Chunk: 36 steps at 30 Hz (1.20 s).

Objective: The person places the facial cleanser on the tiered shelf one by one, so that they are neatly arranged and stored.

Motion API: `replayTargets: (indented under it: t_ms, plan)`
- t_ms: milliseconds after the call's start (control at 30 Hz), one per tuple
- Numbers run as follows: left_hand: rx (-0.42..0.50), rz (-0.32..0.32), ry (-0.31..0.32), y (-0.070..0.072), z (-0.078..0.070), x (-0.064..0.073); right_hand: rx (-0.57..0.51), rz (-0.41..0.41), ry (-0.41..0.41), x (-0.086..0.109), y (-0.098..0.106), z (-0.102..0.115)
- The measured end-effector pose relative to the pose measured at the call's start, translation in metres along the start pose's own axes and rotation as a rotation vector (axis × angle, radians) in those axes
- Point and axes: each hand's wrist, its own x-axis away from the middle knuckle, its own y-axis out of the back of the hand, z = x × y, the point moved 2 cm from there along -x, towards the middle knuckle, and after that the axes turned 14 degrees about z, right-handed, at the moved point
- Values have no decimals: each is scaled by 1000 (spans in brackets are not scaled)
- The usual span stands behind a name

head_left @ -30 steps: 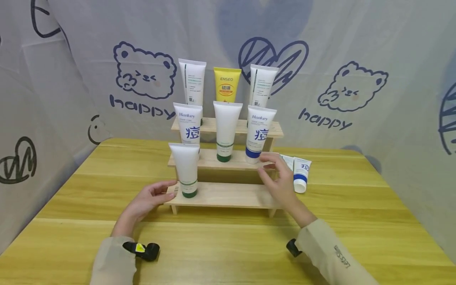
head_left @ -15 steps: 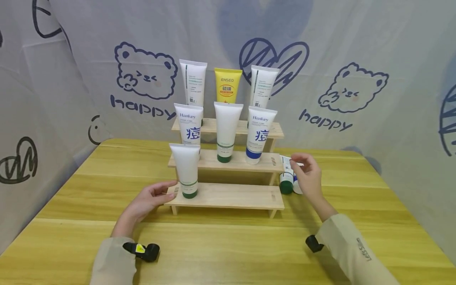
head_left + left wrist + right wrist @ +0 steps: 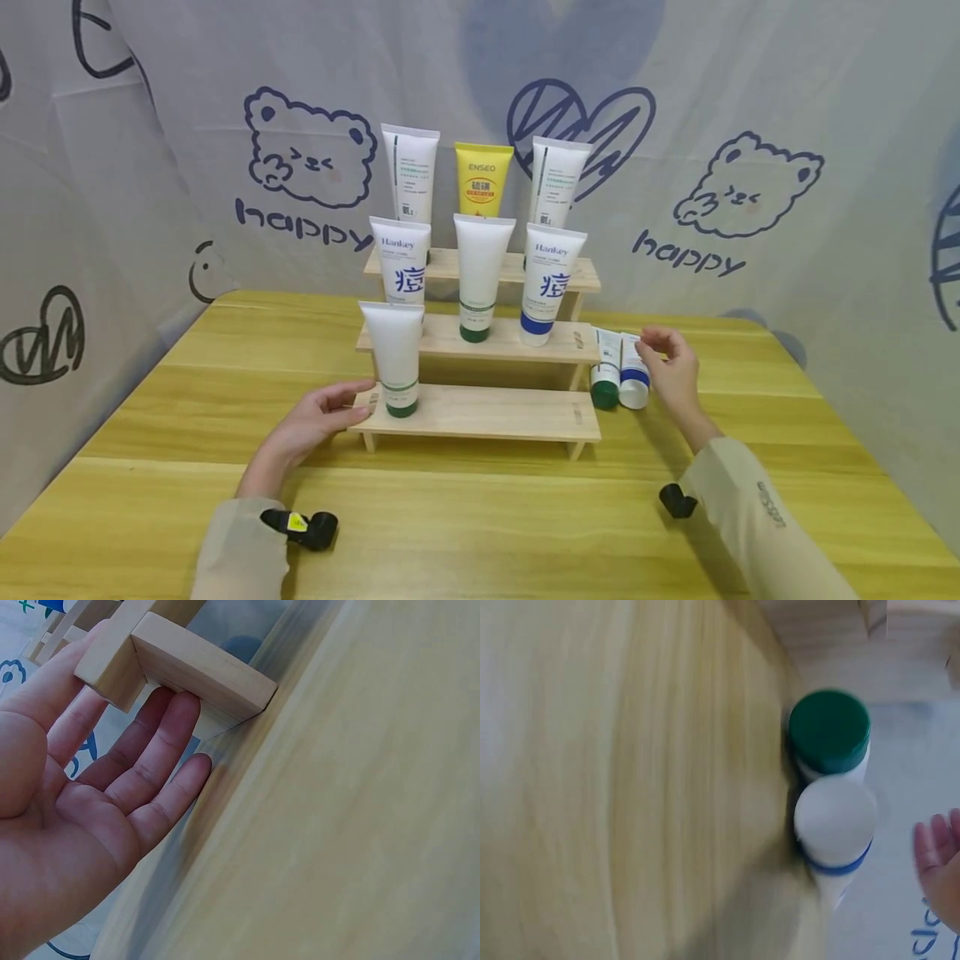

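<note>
My left hand (image 3: 315, 421) grips the left end of the bottom step of a three-step wooden display stand (image 3: 495, 412). In the left wrist view its fingers (image 3: 154, 761) lie against the step's leg (image 3: 206, 664). My right hand (image 3: 671, 371) is above the right part of the table, holding nothing, fingertips close to a white tube with a blue band (image 3: 633, 375). That tube lies beside a green-capped tube (image 3: 605, 375), right of the stand. On the bottom step, a white tube with a green cap (image 3: 393, 350) stands upright near my left hand.
The middle step carries two blue-lettered tubes (image 3: 551, 279) and a plain white tube (image 3: 482, 267) between them. On the top step, a yellow tube (image 3: 482, 175) stands between two white tubes (image 3: 555, 179). Behind the wooden table (image 3: 450, 525) hangs a printed cloth (image 3: 450, 67).
My right hand has moved right, from beside the right tube on the middle step to the tubes lying on the table. My left hand stays at the bottom step.
</note>
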Motion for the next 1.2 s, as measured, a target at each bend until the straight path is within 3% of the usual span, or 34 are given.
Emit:
replayTargets:
  t_ms: [167,467,567,667,933,1200]
  plan:
    - [-4,0,-3,0,0,-1,162,61,-242,9,1,26]
    - [-3,-6,-10,-1,1,-2,241,337,-566,10,9,20]
    - [3,-5,-12,0,1,-2,240,394,-648,9,9,18]
    - [8,-1,-14,0,1,-2,230,422,-676,8,8,17]
    - [7,-9,-14,0,2,-1,207,482,-661,7,3,17]
    - [-5,-6,-19,0,1,0,204,381,-713,7,0,14]
